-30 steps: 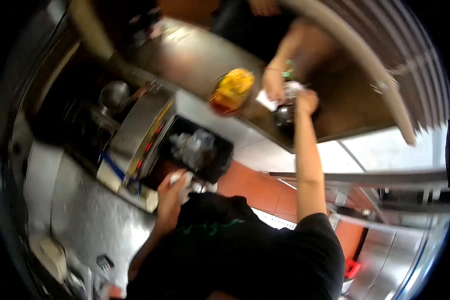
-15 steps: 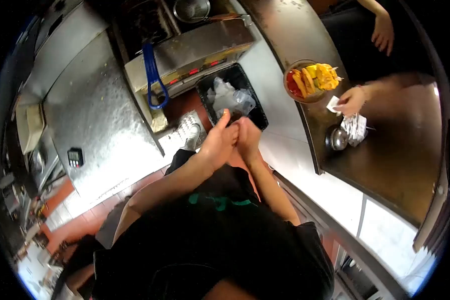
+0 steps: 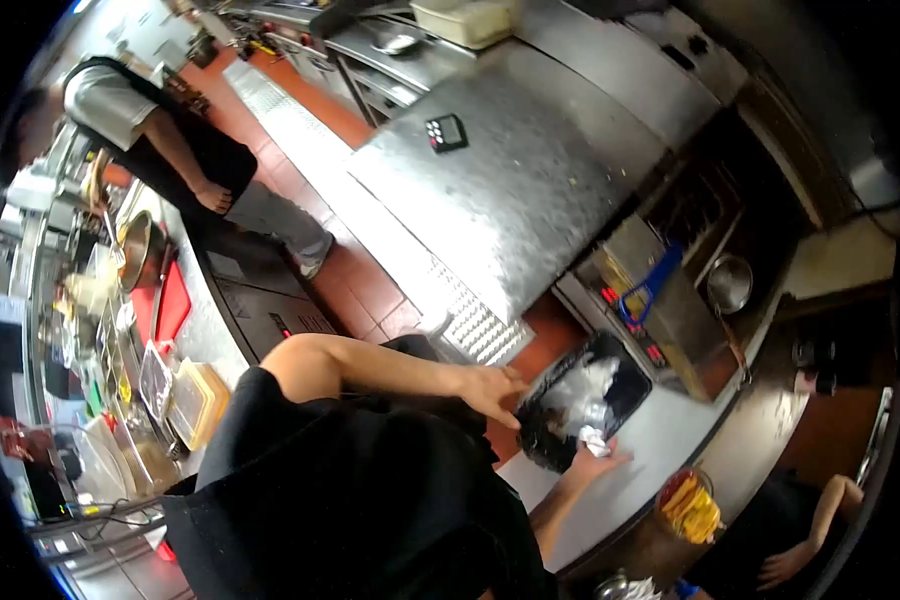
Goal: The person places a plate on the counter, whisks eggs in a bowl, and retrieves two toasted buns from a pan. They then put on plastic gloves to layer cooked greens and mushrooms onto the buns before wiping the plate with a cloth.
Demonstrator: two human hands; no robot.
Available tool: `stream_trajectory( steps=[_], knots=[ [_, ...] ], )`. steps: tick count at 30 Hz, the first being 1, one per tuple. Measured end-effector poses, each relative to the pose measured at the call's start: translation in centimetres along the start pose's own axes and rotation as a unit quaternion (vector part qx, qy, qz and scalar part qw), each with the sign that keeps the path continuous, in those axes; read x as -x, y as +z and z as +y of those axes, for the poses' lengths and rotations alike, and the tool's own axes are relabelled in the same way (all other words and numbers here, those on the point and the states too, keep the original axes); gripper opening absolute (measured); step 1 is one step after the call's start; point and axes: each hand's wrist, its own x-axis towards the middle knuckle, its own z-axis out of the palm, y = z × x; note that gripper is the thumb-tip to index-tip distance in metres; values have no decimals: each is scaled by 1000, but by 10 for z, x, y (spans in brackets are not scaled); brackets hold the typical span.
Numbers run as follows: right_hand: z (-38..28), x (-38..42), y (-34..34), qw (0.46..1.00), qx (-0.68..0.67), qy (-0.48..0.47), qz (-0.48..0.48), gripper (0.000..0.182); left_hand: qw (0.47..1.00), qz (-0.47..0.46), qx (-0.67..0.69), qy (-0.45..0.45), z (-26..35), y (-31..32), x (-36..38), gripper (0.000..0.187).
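Observation:
A black bin [image 3: 638,378] stands below my hands, with crumpled clear plastic [image 3: 575,400] inside it. My left hand [image 3: 492,392] is at the bin's near left edge, fingers spread and holding nothing. At the opposite side, my right hand [image 3: 592,465] has a crumpled white piece of paper [image 3: 592,441] at its fingers, over the bin's near right rim. Part of the right hand's grip is hard to make out.
A steel worktop [image 3: 530,190] holds a small black timer [image 3: 447,133]. A blue-handled utensil [image 3: 653,285] lies on fryer equipment beside a metal strainer [image 3: 730,282]. A plate of food [image 3: 690,508] sits on the right counter. Co-workers stand at left [image 3: 190,140] and lower right [image 3: 785,530].
My view has swung left. My hands, clasped together before, are now apart at the bin, and white paper shows at my right hand.

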Motion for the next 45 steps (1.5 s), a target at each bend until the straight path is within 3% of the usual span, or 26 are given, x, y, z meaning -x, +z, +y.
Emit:
stream_trajectory(
  steps=[3, 6, 9, 10, 11, 12, 16, 20, 22, 24, 26, 27, 29, 30, 32, 33, 34, 35, 36, 37, 39, 41, 42, 43, 44, 45],
  knots=[
    [-13, 14, 32, 907, -292, 303, 27, 35, 991, 99, 61, -66, -10, -73, 82, 78],
    [-57, 46, 69, 864, -293, 408, -22, 36, 899, 371, 161, -166, -57, -83, 145, 51],
    [-176, 58, 147, 922, -213, 260, -194, 37, 811, 532, 108, -218, -79, -104, 205, 37],
    [-246, 61, 186, 940, -153, 171, -254, 35, 759, 594, 174, -200, -89, -110, 217, 38],
    [-284, 59, 221, 930, -149, 69, -330, 35, 700, 649, 239, -178, -100, -115, 229, 42],
    [-316, 62, 259, 916, -146, -15, -373, 34, 691, 657, 244, -177, -111, -124, 242, 42],
    [-428, 94, 405, 784, -165, -283, -527, 29, 570, 713, 399, -87, -161, -174, 288, 46],
    [-473, 161, 552, 729, -103, -326, -593, 21, 446, 708, 546, -49, -254, -218, 378, 63],
    [-491, 180, 597, 730, -106, -312, -598, 31, 397, 665, 632, -27, -274, -236, 402, 72],
    [-534, 197, 648, 716, -134, -390, -564, 42, 370, 547, 751, 1, -315, -251, 410, 66],
    [-546, 214, 706, 670, -109, -443, -586, 47, 294, 395, 859, 139, -358, -275, 408, 63],
    [-545, 223, 733, 622, -82, -491, -604, 52, 288, 402, 858, 137, -374, -287, 386, 63],
    [-526, 228, 786, 568, -65, -537, -620, 58, 214, 687, 604, 343, -396, -322, 309, 75],
    [-504, 222, 817, 590, -83, -514, -617, 58, 161, 784, 428, 421, -412, -336, 297, 83],
    [-470, 196, 889, 605, -81, -473, -635, 58, 377, 434, 816, 60, -376, -383, 433, 87],
    [-452, 177, 931, 602, -54, -451, -657, 58, 450, 444, 769, 90, -386, -404, 461, 88],
    [-410, 163, 966, 659, 100, -455, -590, 63, 475, 380, 745, 274, -404, -424, 488, 87],
    [-344, 144, 1017, 677, 167, -300, -651, 71, 491, 477, 673, 281, -404, -444, 513, 85],
    [-382, 148, 1041, 674, 104, 183, -708, 80, 498, 568, 590, 285, -409, -465, 531, 83],
    [-403, 156, 1069, 618, 31, 264, -740, 85, 489, 579, 587, 285, -427, -484, 540, 83],
    [-429, 182, 1128, 490, -66, 430, -755, 94, 518, 741, 404, 138, -458, -525, 554, 81],
    [-481, 238, 1180, 409, -64, 483, -772, 92, 507, 841, 188, -34, -495, -576, 577, 79],
    [-504, 267, 1197, 330, -82, 430, -836, 90, 483, 862, 82, -130, -511, -595, 588, 78],
    [-553, 293, 1200, 203, -115, 506, -830, 86, 485, 844, 56, -223, -533, -604, 588, 76],
    [-575, 311, 1211, 189, -86, 514, -832, 86, 515, 797, 19, -315, -569, -608, 595, 74],
    [-595, 332, 1230, 179, -52, 522, -832, 88, 463, 810, 6, -360, -582, -614, 608, 74]
  ],
)
